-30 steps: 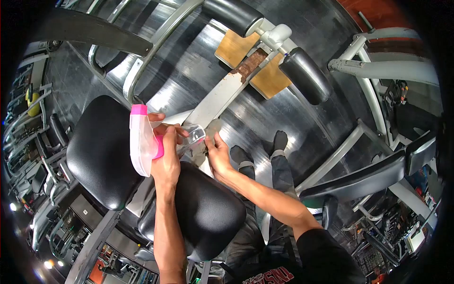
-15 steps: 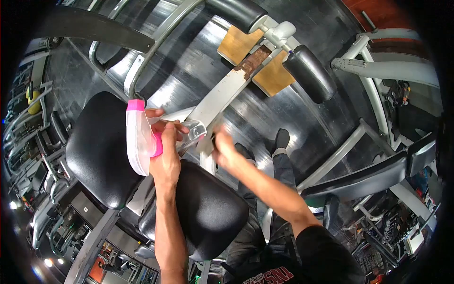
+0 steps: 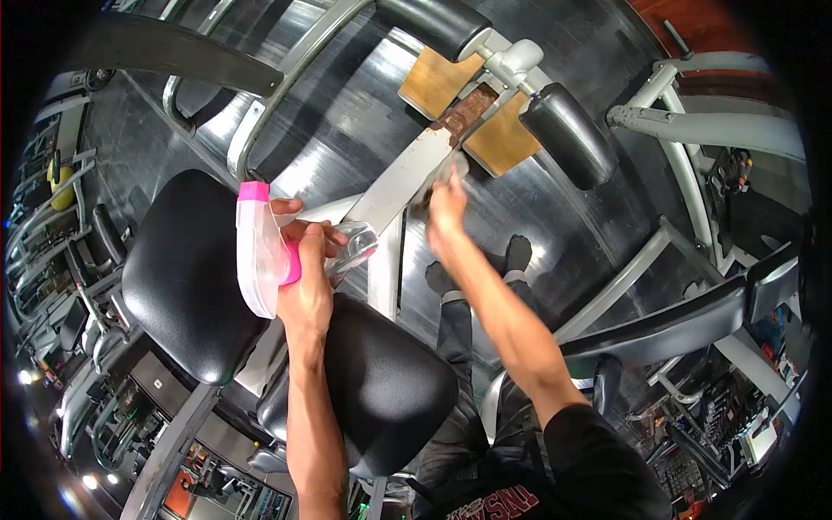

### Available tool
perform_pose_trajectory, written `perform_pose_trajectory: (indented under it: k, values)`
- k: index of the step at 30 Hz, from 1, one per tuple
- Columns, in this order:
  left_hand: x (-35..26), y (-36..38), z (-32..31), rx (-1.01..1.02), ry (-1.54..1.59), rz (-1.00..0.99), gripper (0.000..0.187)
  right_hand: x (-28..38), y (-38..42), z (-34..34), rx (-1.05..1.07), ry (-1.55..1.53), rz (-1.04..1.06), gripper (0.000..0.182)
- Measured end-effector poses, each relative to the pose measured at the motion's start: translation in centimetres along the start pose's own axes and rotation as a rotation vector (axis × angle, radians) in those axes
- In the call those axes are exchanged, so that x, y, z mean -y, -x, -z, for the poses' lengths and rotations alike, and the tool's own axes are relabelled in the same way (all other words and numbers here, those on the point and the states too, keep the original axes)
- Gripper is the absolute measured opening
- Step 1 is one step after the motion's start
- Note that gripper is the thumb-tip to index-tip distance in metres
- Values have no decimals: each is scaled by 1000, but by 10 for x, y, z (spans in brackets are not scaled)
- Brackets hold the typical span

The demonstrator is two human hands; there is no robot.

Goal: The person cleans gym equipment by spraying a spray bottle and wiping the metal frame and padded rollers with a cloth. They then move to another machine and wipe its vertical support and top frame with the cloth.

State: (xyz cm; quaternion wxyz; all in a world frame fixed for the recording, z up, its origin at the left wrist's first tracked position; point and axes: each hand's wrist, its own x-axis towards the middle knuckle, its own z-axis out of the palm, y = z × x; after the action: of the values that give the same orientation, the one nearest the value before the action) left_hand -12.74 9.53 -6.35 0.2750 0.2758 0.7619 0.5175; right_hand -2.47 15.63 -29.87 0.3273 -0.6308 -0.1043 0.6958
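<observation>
Gym machine, frame centre — black seat pad (image 3: pixel 373 381) at lower centre, second black pad (image 3: pixel 186 273) at left. White frame bar (image 3: pixel 403 178) runs diagonally from centre to upper centre, rusted near top. Right hand (image 3: pixel 445 208) at upper centre pressed on bar, fingers curled over pale cloth (image 3: pixel 446 169), blurred. Left hand (image 3: pixel 303 273) at centre left, fist closed round spray bottle (image 3: pixel 258 260) — clear body, pink cap, nozzle toward bar.
</observation>
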Motion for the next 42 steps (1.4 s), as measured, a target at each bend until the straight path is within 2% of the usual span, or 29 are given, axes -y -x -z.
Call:
perform_pose_trajectory:
  k: [1, 4, 6, 7, 8, 9, 11, 13, 15, 16, 17, 18, 21, 22, 23, 24, 25, 27, 29, 30, 31, 32, 33, 35, 37, 39, 41, 42]
  values:
    - [1, 0, 0, 3, 7, -4, 31, -2, 28, 3, 84, -78, -61, 56]
    - [4, 2, -1, 41, 24, -16, 32, -9, 67, 2, 168, -149, 36, 52]
    - [3, 2, -1, 45, 13, -20, 32, 9, 47, -5, 24, -64, -27, 47]
    - [2, 2, 0, 45, 5, -24, 31, 3, 14, -6, -1, -137, 14, 44]
    - [1, 2, -1, 47, 2, -25, 31, 17, -1, -12, -79, -35, 138, 46]
    - [-1, 1, -2, 34, -5, -28, 31, 1, -53, -4, -66, -44, 220, 48]
    - [-1, 2, -2, 19, -10, -28, 31, 13, -67, -3, -63, -1, 239, 49]
    - [0, 2, -2, 20, 0, -19, 31, 17, -23, -12, -146, 114, 250, 49]
    - [0, 1, -3, 18, 7, -26, 31, -8, 28, -2, 33, 85, 205, 56]
    - [1, 2, -3, 19, 16, -24, 32, 6, 81, -11, 67, 141, 97, 58]
    - [2, 3, -4, 20, 17, -21, 32, -11, 101, -7, 97, 256, 129, 59]
    - [2, 3, -3, -13, 6, -38, 32, -18, 118, -4, 151, 231, 28, 60]
    - [4, -1, -1, -67, 10, -79, 32, -25, 81, -3, 120, -8, 25, 57]
    - [3, -1, 0, -74, 57, -95, 30, -6, 66, -12, 23, -51, 74, 55]
    - [2, -1, 1, -81, 103, -110, 29, 5, 42, -13, -27, 59, 195, 52]
    - [3, -1, 2, -81, 100, -110, 29, 6, 12, -18, -164, 236, 407, 50]
    - [3, -2, 3, -75, 106, -127, 29, 12, -11, -16, -152, 182, 422, 48]
    - [3, -4, 3, -66, 121, -145, 28, 29, -3, -21, -198, 204, 324, 45]
    - [2, -5, 4, -122, 82, -140, 28, 5, 13, -7, -131, 450, 722, 44]
    - [5, -7, 6, -132, 82, -149, 28, -3, 38, -4, -15, 426, 773, 43]
    - [5, -8, 6, -137, 93, -148, 28, -18, 60, 7, 101, 632, 881, 44]
    - [5, -8, 6, -155, 109, -143, 28, -23, 93, 15, 230, 715, 792, 52]
    - [6, -9, 7, -171, 123, -138, 28, -28, 107, 22, 335, 801, 899, 64]
    - [4, -8, 6, -193, 112, -128, 27, -25, 99, 35, 461, 944, 1095, 71]
    - [4, -8, 7, -158, 104, -130, 28, 4, 73, 35, 373, 1084, 1168, 75]
    - [1, -7, 6, -152, 111, -131, 28, 19, 12, 33, 184, 1146, 1206, 64]
    - [0, -6, 6, -113, 143, -126, 29, 34, -28, 33, 129, 934, 1106, 51]
    - [0, -7, 6, -111, 138, -128, 28, 36, -25, 30, 123, 1021, 1077, 51]
